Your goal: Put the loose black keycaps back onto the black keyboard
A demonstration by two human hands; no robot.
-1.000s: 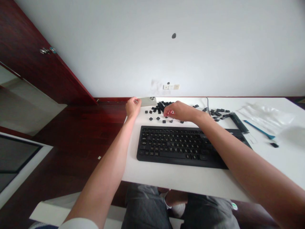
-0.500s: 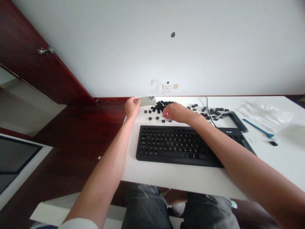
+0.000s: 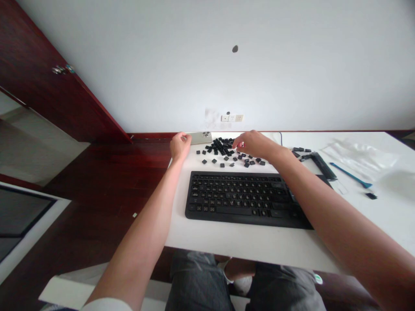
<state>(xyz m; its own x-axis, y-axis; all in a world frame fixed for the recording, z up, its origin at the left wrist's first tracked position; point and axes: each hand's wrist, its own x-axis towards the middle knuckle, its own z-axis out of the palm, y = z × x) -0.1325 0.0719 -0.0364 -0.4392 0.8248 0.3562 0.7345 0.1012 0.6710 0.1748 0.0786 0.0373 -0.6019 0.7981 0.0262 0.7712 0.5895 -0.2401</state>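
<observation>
My left hand (image 3: 180, 145) rests at the table's far left corner, fingers curled in, against the left end of a pale phone (image 3: 200, 138) lying camera side up. Whatever it may hold is hidden. Over the right side of a heap of black keycaps (image 3: 221, 147) is my right hand (image 3: 254, 144), its fingers bent down and drawn together; I cannot make out anything in them. Loose keycaps lie scattered around and below the heap. Nearer to me lies a black keyboard (image 3: 234, 210) with its key sockets exposed; my right forearm covers its right part.
On the right of the white table (image 3: 240, 236) lie a long black piece (image 3: 324, 166), a blue brush-like tool (image 3: 350, 175), a small black tuft (image 3: 371, 196) and a clear plastic bag (image 3: 359, 155). A cable (image 3: 281, 138) runs at the back edge, by the wall.
My right hand has moved right and slightly farther back, uncovering keycaps below the heap and hiding some on the right. My left hand has stayed by the phone.
</observation>
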